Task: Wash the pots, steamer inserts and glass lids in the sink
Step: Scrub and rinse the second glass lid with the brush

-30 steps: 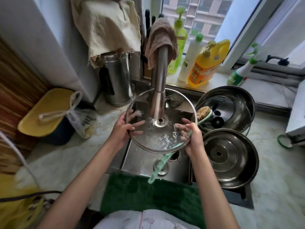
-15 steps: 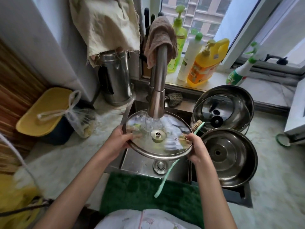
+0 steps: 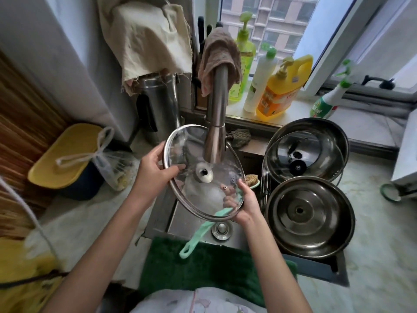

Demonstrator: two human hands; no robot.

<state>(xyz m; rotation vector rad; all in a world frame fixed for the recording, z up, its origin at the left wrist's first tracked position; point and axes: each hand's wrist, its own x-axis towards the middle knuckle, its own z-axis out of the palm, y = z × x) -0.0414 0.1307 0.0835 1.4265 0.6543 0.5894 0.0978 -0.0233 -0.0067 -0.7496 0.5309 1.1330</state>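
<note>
A round glass lid (image 3: 194,154) with a steel rim is held tilted under the tap (image 3: 216,123) over the sink (image 3: 180,222). My left hand (image 3: 155,170) grips its upper left rim. My right hand (image 3: 247,203) holds its lower right rim together with a mint-green handled brush (image 3: 196,236), whose bristle head (image 3: 251,180) sticks out to the right. To the right sits a steel pot (image 3: 310,214), and behind it another pot (image 3: 338,136) holding a second glass lid (image 3: 302,154).
Soap bottles (image 3: 279,91) and a spray bottle (image 3: 327,100) line the window sill. A steel kettle (image 3: 158,102) under a cloth stands at the back left. A yellow-lidded bin (image 3: 63,159) with a plastic bag is at the left. A green mat (image 3: 191,272) hangs over the front edge.
The lid went from lying flat under the tap to tilted up, its left rim raised. My left hand moved up and my right hand moved down with the brush.
</note>
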